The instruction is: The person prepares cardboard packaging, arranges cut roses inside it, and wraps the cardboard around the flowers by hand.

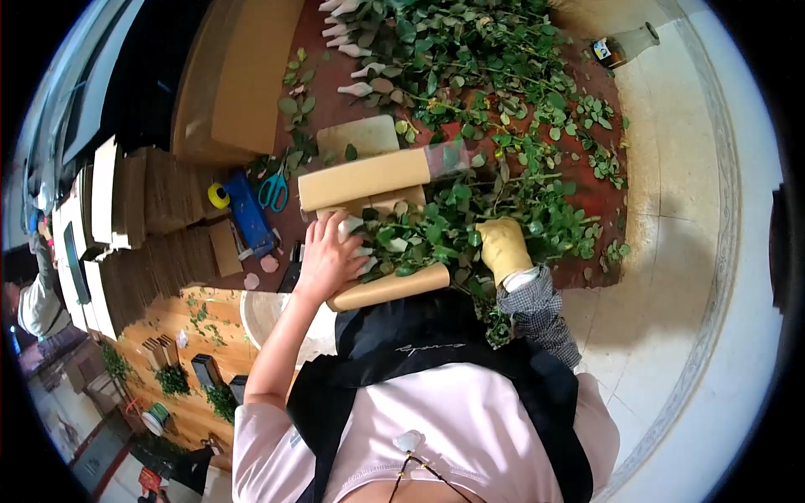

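Observation:
My left hand (329,251) is bare and lies with its fingers spread against a row of pale, netted rose heads (350,225). The roses' leafy stems (419,237) stretch to the right across a cardboard wrap. The wrap's near flap (390,287) is rolled up beside my waist, and its far flap (365,178), edged with clear plastic, stands beyond the roses. My right hand (503,247), in a yellow glove, is closed around the stems at the right. Leaves partly hide its fingertips.
Many more roses (486,59) cover the far side of the red table (599,256). Teal scissors (273,192), a blue tool (250,214) and a yellow tape roll (219,195) lie left. Cardboard stacks (138,268) stand beyond. A glass bottle (627,46) is at far right. Another person (40,306) is at far left.

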Action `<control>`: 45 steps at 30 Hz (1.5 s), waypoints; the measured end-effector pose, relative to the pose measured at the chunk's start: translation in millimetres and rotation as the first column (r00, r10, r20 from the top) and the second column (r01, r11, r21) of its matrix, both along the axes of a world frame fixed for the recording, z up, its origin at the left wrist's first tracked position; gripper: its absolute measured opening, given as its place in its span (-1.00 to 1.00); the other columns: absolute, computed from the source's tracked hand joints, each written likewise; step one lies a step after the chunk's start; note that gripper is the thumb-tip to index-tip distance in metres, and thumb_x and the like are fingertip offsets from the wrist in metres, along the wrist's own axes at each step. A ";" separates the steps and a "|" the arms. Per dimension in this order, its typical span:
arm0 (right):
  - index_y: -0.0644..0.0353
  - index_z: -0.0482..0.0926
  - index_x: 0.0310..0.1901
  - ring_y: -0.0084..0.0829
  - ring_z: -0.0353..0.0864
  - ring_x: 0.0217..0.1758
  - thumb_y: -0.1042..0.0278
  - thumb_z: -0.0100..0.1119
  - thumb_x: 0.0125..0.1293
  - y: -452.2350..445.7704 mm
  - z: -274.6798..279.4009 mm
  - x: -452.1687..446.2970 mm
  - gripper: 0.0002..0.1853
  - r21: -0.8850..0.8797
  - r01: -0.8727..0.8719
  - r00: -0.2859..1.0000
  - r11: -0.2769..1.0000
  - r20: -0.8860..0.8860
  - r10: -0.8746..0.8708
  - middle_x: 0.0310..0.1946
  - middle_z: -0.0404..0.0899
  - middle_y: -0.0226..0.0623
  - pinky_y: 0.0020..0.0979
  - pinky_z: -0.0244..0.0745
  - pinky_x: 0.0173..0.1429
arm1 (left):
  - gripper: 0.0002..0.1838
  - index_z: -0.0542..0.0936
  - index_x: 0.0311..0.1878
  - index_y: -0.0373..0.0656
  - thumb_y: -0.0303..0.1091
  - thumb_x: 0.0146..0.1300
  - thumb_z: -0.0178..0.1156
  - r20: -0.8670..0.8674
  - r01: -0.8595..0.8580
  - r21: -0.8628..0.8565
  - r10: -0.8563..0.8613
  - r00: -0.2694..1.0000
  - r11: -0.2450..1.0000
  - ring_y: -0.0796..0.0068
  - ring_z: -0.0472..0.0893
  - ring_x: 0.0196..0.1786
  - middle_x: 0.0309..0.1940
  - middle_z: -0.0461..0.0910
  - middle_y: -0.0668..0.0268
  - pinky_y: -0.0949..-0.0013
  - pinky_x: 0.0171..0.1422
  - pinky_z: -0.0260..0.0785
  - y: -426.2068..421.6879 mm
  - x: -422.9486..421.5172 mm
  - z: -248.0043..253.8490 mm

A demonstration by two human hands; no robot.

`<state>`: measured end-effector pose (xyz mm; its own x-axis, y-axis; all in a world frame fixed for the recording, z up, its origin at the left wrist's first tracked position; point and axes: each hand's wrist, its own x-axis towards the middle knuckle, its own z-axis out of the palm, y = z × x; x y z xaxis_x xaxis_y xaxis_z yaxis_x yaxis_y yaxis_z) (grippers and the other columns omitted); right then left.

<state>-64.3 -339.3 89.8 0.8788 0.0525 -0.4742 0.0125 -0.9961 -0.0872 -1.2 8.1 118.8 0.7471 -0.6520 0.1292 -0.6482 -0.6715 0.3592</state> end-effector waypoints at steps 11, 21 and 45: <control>0.07 0.33 0.44 -0.25 0.55 0.29 0.26 0.21 0.43 -71.9 36.6 119.3 -0.42 0.731 0.192 0.868 0.655 0.185 -0.461 0.23 0.54 -0.10 -0.25 0.50 0.34 | -0.16 0.38 0.33 -0.19 -0.31 -0.04 0.57 -0.330 -0.213 -0.154 0.153 0.931 0.965 -0.13 0.45 0.14 0.11 0.44 -0.01 -0.02 0.24 0.35 3.0 -8.3 -34.7; 0.16 0.67 -0.22 0.01 0.67 -0.15 0.38 0.30 0.17 -44.5 -79.8 221.3 -0.85 0.351 0.166 0.655 0.922 0.660 -0.369 -0.22 0.70 -0.13 -0.12 0.59 -0.01 | -0.22 0.50 0.27 -0.16 -0.31 -0.10 0.57 -0.374 -0.237 -0.145 0.168 0.912 0.961 -0.03 0.48 0.11 0.10 0.49 0.08 0.06 0.24 0.35 7.7 -6.4 -31.9; 0.09 0.69 -0.27 -0.16 0.67 0.03 0.51 0.12 0.10 -0.8 -39.8 3.8 -0.81 0.186 -0.084 0.887 0.979 0.461 -0.011 -0.09 0.70 -0.23 -0.18 0.50 0.23 | -0.39 0.65 0.04 -0.11 -0.06 -0.11 0.53 -0.062 -0.112 -0.014 0.111 0.992 0.994 -0.08 0.37 0.31 0.23 0.40 0.06 -0.07 0.40 0.21 3.5 1.3 -17.4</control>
